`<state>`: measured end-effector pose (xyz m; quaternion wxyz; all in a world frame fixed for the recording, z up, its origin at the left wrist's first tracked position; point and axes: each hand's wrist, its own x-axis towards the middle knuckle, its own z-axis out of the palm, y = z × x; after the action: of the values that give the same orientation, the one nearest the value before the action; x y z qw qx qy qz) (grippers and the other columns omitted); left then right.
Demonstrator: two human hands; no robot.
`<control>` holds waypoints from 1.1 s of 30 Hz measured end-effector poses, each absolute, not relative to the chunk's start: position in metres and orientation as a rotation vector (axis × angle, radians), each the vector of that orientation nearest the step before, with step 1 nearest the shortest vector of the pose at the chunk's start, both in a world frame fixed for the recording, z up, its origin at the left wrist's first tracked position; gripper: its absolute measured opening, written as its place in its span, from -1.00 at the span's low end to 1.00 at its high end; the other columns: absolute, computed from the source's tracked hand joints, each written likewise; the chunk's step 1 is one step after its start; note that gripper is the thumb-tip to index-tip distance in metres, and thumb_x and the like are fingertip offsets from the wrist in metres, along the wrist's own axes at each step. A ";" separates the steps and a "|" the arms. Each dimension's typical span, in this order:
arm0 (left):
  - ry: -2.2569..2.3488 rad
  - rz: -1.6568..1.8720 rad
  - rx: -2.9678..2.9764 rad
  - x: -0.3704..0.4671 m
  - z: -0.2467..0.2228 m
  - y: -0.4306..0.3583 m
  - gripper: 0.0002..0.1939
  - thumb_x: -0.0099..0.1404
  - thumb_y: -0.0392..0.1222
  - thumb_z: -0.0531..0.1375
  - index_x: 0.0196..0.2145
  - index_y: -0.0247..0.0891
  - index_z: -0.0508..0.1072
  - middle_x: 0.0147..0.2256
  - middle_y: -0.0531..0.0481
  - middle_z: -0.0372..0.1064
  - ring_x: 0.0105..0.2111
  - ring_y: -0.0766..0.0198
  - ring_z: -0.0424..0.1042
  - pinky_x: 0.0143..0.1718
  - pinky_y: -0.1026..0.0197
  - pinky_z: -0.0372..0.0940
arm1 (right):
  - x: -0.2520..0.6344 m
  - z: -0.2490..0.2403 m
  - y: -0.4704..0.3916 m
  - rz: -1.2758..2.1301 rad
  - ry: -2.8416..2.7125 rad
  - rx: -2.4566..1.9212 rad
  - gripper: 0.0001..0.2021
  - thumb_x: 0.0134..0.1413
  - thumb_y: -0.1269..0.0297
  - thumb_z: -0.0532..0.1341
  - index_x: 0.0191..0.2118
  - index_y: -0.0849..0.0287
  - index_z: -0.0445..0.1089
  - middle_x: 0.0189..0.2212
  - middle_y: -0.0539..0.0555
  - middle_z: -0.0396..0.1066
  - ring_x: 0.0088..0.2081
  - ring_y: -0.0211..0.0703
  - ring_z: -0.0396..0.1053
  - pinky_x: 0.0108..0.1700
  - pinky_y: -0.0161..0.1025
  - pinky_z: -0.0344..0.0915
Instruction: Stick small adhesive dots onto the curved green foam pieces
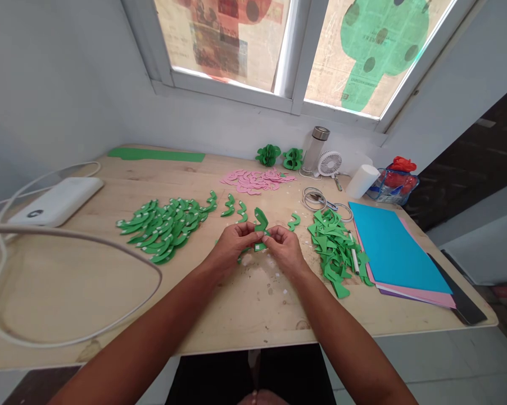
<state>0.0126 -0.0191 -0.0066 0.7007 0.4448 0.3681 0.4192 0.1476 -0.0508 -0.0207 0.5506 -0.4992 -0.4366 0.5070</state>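
Note:
Above the middle of the table I hold a curved green foam cutout [260,217] with small white squares on it. My left hand [233,243] pinches it from the left. From the other side, the fingertips of my right hand [286,247] close on it too. The thumbs meet close together at its middle. Just beyond my left hand lie wavy green pieces [241,212], and another wavy green piece [294,221] rests past my right hand. A heap of green cutouts with white squares [164,225] spreads out to the left.
Green scraps [333,244] with a white pen [354,254] lie right of my hands, beside blue sheets [401,247]. Scissors [321,198], pink cutouts [257,181], a fan [330,163] and a bottle [315,151] stand or lie farther back. A white cable [122,247] loops at left.

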 end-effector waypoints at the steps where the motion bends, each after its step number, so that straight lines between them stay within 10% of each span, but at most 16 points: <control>1: 0.814 0.931 0.994 0.012 -0.007 -0.019 -0.74 -0.11 -0.17 0.38 -0.50 -0.32 0.41 -0.56 0.08 0.36 -0.54 0.38 0.32 -0.48 0.33 0.18 | 0.147 -0.021 -0.051 1.200 -1.037 -1.181 -0.78 -0.21 0.18 0.30 -0.45 0.19 0.31 -0.61 -0.07 0.31 -0.58 -0.33 0.22 -0.52 -0.37 0.08; 33: 0.846 1.127 0.900 0.016 -0.002 -0.020 -0.71 -0.22 -0.19 0.42 -0.57 -0.32 0.40 -0.58 0.07 0.37 -0.56 0.38 0.31 -0.47 0.30 0.21 | 0.143 -0.018 -0.054 1.082 -1.209 -1.284 -0.80 -0.16 0.18 0.24 -0.43 0.19 0.28 -0.68 -0.15 0.16 -0.64 -0.38 0.04 -0.59 -0.37 -0.06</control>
<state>0.0160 -0.0204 -0.0020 0.6705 0.3993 0.3755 0.5000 0.1430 -0.0537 -0.0181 0.5108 -0.5334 -0.5025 0.4495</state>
